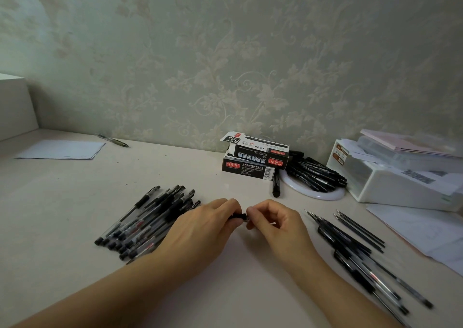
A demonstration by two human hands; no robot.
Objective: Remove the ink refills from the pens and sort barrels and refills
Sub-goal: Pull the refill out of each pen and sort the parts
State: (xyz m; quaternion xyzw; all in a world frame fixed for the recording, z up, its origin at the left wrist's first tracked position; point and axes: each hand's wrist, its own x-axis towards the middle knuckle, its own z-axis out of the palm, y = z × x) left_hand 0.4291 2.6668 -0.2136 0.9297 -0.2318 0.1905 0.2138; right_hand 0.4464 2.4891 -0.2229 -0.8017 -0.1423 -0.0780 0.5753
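Both hands meet at the middle of the desk on one black pen [239,215]. My left hand [204,230] wraps its barrel, and my right hand [271,221] pinches the tip end between thumb and fingers. Most of the pen is hidden in the hands. A heap of whole black pens [147,220] lies to the left, partly under my left wrist. On the right lie several thin dark refills [360,228] and, nearer me, a group of barrels [370,275], blurred.
Two stacked black pen boxes [253,161] stand by the wall, a loose black pen [276,185] in front. A white round dish [313,190] holds more black pens. White storage boxes [400,177] and papers [423,230] fill the right; a paper sheet [62,150] lies far left.
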